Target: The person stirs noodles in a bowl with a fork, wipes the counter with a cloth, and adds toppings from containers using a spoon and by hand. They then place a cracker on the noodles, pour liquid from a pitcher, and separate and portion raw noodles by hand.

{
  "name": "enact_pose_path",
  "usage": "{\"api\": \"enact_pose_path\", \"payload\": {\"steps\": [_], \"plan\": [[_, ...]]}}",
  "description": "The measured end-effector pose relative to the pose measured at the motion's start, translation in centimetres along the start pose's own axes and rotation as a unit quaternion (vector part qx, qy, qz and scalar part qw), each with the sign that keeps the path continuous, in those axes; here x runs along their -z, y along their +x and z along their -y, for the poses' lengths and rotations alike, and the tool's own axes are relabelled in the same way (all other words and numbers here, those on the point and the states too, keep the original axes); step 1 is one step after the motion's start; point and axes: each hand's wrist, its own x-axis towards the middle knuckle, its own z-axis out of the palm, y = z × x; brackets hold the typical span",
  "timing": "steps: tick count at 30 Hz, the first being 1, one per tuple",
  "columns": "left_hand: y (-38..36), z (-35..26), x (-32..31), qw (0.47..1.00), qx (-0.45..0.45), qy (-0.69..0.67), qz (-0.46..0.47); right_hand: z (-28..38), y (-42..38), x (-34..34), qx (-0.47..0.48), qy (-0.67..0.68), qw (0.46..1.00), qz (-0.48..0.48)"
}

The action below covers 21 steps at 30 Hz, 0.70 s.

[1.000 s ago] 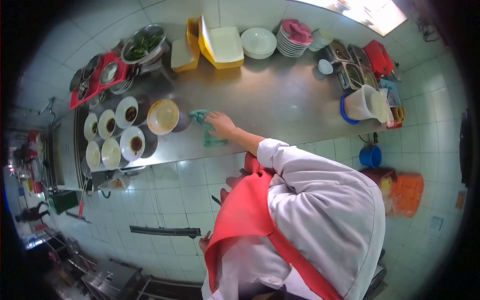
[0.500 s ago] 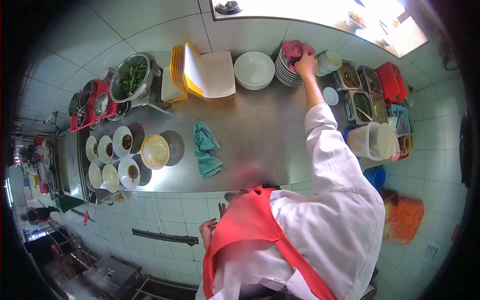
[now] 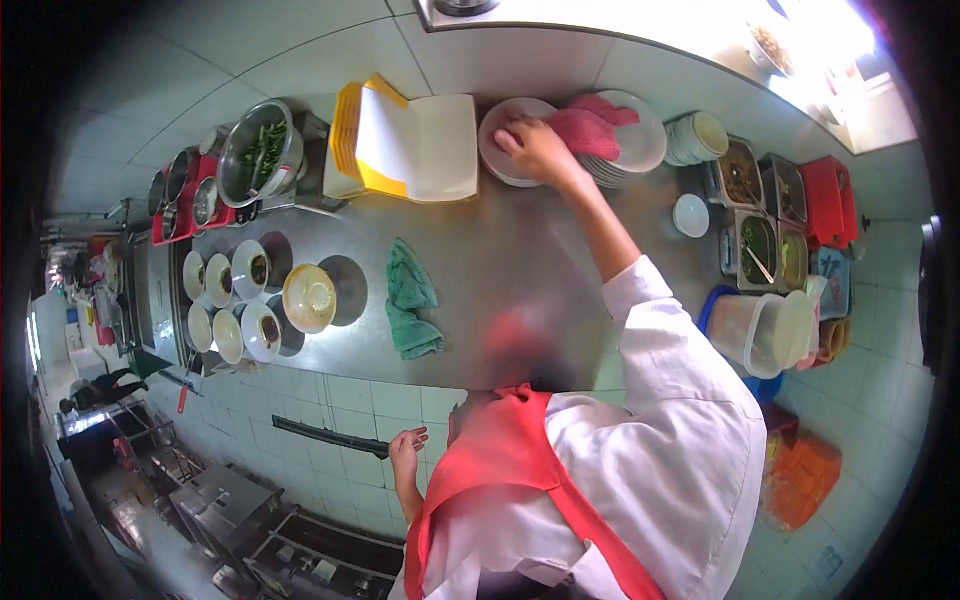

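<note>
Two hands of mine in view. My right hand (image 3: 540, 152) is over the shallow white dish (image 3: 505, 168) at the back of the worktop (image 3: 530, 250); fingers bent down toward it, but whether they clasp anything I can't tell. My left hand (image 3: 406, 444) is low at my side, clear of the worktop edge, fingers loosely spread, released.

Right against my right hand and wrist: pink cloth (image 3: 588, 128), crumpled, lying across the stacked white plates (image 3: 648, 140) just right of the dish. Can't make out if my fingers have any of it.

Next out, left of the dish: yellow-edged cartons (image 3: 440, 150), upright and nested. Right of the plates: stacked small bowls (image 3: 697, 138), one small white cup (image 3: 691, 215) in front, then metal food trays (image 3: 742, 175). Plastic tub (image 3: 735, 325) nearer me at the right.

Mid-worktop: green cloth (image 3: 412, 325), rumpled. Left of it, tan-rimmed bowl (image 3: 310, 298), then six white bowls in two rows, some with dark sauce. Back left: metal bowl (image 3: 232, 160) with greens (image 3: 265, 152) inside.
</note>
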Motion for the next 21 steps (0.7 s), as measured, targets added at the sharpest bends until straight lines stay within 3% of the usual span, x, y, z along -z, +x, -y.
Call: {"api": "enact_pose_path", "payload": {"steps": [1, 2, 4, 6, 8, 9, 11, 14, 17, 21], "plan": [[-0.5, -0.3, 0.1, 1.0, -0.011, -0.005, -0.009, -0.6, -0.9, -2.0, -0.024, -0.11, 0.994, 0.008], [-1.1, -0.6, 0.0, 1.0, -0.012, -0.009, -0.019, -1.3, -2.0, -3.8, -0.016, -0.104, 0.994, 0.01], [-2.0, -1.7, -0.8, 0.998, -0.028, -0.051, -0.036, -1.5, -3.6, -6.1, 0.031, -0.242, 0.969, -0.044], [-2.4, -2.8, -2.0, 0.997, -0.02, -0.075, -0.032, -1.4, -2.9, -7.3, 0.02, -0.299, 0.952, 0.057], [-2.0, -4.3, -2.9, 0.994, -0.019, -0.108, 0.015, -0.7, -2.0, -6.2, 0.021, -0.276, 0.953, 0.124], [-1.3, -5.2, -3.6, 0.991, -0.025, -0.127, 0.045, 0.1, -2.3, -5.7, 0.017, -0.259, 0.96, 0.104], [0.0, -8.5, -5.2, 0.988, -0.097, -0.046, 0.112, -1.8, -2.4, -6.7, 0.111, -0.238, 0.964, 0.053], [3.4, -14.2, -8.7, 0.959, -0.18, -0.052, 0.211, 1.7, -2.1, -1.7, 0.102, -0.175, 0.97, 0.138], [5.5, -20.3, -12.8, 0.934, -0.219, -0.06, 0.276, 2.9, -2.4, 0.0, 0.124, -0.134, 0.978, 0.103], [8.8, -25.3, -17.8, 0.923, -0.193, -0.079, 0.324, 3.0, -2.6, 2.0, 0.199, -0.088, 0.976, 0.022]]}}
